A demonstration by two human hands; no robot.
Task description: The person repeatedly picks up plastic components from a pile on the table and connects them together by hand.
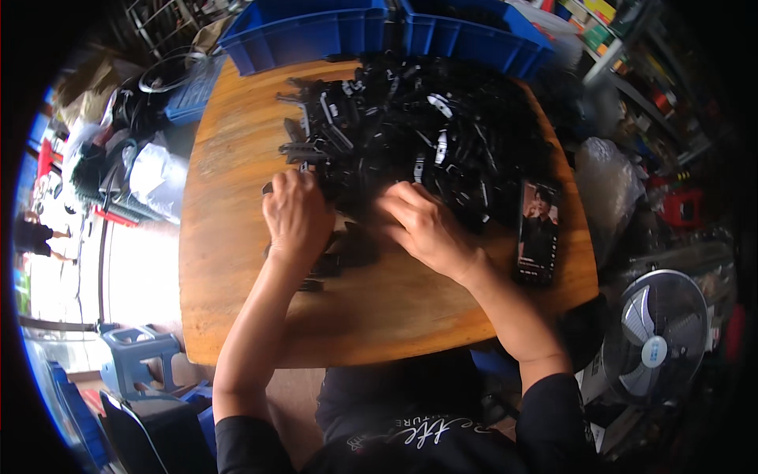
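A large heap of black plastic parts (489,142), some with silvery metal strips, covers the far half of the wooden table (237,276). At the heap's near left edge, my left hand (296,213) is closed, and the dark end of a black plastic part (268,188) pokes out beside its fingers. My right hand (422,225) is at the near edge of the heap, to the right of the left one. Its fingers are bent and smeared by motion, so what they hold, if anything, is hidden. Several loose black parts (347,246) lie between and below my hands.
Two blue plastic bins (308,39) stand at the table's far edge. A lit phone (537,233) is on the table at the right. Beyond the table are a fan (655,347) at the right and a blue-grey stool (138,355) at the left.
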